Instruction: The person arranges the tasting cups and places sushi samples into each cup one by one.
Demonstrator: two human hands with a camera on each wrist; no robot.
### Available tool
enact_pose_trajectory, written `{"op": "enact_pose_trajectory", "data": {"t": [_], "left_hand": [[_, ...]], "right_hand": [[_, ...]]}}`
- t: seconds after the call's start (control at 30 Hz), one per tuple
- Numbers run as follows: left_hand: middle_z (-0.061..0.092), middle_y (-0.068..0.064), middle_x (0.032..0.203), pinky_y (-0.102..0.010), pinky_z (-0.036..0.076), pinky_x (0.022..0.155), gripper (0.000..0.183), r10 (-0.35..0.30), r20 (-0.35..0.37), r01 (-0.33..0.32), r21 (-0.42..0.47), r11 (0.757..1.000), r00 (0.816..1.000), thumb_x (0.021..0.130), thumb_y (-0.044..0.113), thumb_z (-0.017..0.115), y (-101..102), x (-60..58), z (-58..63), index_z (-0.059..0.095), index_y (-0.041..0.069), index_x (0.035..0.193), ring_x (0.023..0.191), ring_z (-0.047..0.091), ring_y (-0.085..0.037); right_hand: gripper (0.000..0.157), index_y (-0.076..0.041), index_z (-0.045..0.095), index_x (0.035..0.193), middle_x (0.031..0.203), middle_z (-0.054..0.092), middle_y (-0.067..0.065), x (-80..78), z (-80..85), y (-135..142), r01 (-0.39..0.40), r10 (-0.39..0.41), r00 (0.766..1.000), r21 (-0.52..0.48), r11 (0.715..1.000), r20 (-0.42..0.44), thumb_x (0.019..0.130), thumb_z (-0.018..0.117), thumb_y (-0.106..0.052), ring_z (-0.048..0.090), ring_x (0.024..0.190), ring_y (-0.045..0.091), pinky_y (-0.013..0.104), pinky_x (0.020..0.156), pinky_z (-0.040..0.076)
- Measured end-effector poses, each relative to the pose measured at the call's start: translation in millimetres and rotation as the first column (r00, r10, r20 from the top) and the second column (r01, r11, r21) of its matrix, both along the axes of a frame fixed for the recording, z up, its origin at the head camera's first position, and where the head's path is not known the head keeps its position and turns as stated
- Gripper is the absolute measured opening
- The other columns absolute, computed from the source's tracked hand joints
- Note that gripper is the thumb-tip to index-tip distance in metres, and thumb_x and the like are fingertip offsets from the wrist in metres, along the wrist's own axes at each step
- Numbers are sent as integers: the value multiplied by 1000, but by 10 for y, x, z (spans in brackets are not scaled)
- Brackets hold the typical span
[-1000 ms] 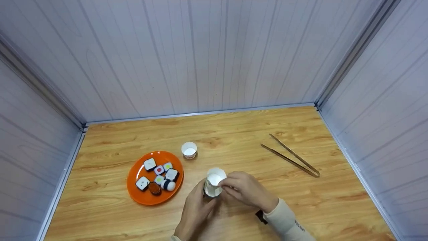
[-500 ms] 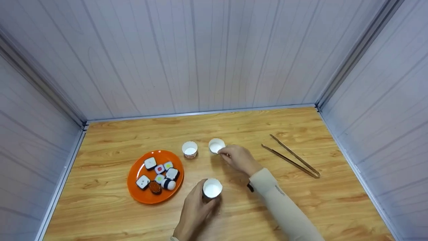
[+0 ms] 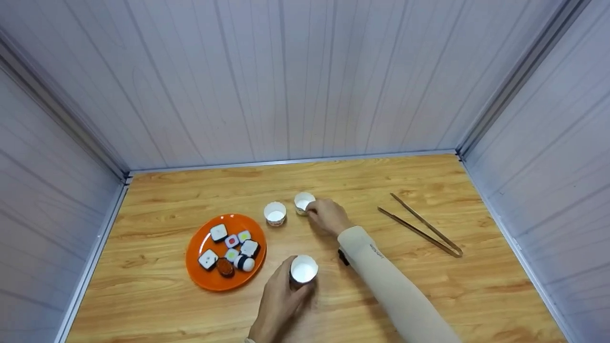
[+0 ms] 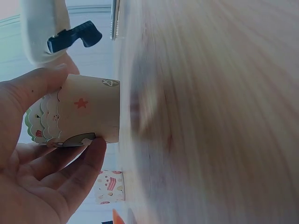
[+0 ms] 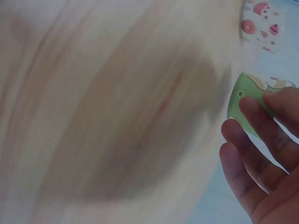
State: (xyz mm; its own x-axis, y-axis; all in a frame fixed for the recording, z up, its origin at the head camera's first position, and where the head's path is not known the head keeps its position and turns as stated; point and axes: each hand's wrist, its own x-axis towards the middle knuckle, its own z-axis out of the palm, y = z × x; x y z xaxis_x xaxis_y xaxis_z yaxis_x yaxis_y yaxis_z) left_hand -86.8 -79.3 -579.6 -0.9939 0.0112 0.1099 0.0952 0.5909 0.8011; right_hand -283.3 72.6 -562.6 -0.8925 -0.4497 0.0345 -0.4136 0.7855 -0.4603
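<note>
My left hand (image 3: 280, 295) grips a small stack of nested paper baking cups (image 3: 304, 269) near the front of the table, white inside. In the left wrist view their scalloped rims show one behind another, and the outermost cup (image 4: 91, 109) carries a red star, its base close to the wood. Farther back, my right hand (image 3: 330, 216) pinches the near right side of a single baking cup (image 3: 303, 202). That cup (image 5: 243, 93) looks green with a pale wavy band in the right wrist view. Just left of it stands another baking cup (image 3: 275, 214) with pink-red pastry prints.
At the left lies an orange plate (image 3: 207, 280) bearing several sushi pieces (image 3: 231, 255), apparently toys. Metal tongs (image 3: 419, 232) lie spread on the right of the wooden table (image 3: 476, 295). Pale panels (image 3: 295, 85) enclose the back and both sides.
My right hand has lifted one cup out of the stack and carried it back beside the standing cup, lately shifting slightly left. My left hand has kept its grip on the rest.
</note>
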Motion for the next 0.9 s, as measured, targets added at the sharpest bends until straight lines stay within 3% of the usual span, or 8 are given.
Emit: {"op": "enact_pose_trajectory", "data": {"t": [0.2,0.4,0.63,0.77,0.9], "left_hand": [[63,-11,126,-46,48,101,64,11,-40,-12,-19,1000,999,78,16,87,-13,-3,-12,55,4,133,119,59,-26],[62,-12,128,-47,47,102,66,10,-20,-10,-27,1000,1000,79,18,87,-21,-10,-14,54,4,134,120,58,-27],[62,-11,128,-46,47,102,65,10,-37,-11,-24,1000,999,78,18,87,-20,-30,-6,55,4,134,119,58,-26],[62,-9,128,-46,47,102,65,14,-30,-14,-9,1000,999,78,17,87,-4,-62,8,55,6,133,119,58,-25],[62,-11,129,-47,47,102,65,14,-20,-14,5,1000,1000,78,14,87,7,-82,18,55,5,134,120,58,-26]], "right_hand": [[17,-15,79,105,107,73,2,8,-55,-36,12,-12,1000,6,1000,15,98,64,-13,68,100,23,42,83,57],[21,-17,76,115,115,72,2,60,-40,8,10,-10,1000,2,1000,-30,97,64,-13,67,105,21,41,85,56],[23,-13,74,119,109,73,3,281,164,180,-64,57,991,-56,996,-118,98,65,-12,68,91,17,36,73,57],[21,-15,75,116,93,72,0,489,305,286,-118,101,968,-65,991,-229,97,67,-13,64,75,12,30,61,54],[21,-16,75,114,83,68,-3,723,388,411,-160,131,926,-55,986,-354,95,69,-13,57,64,8,24,54,48]]}}
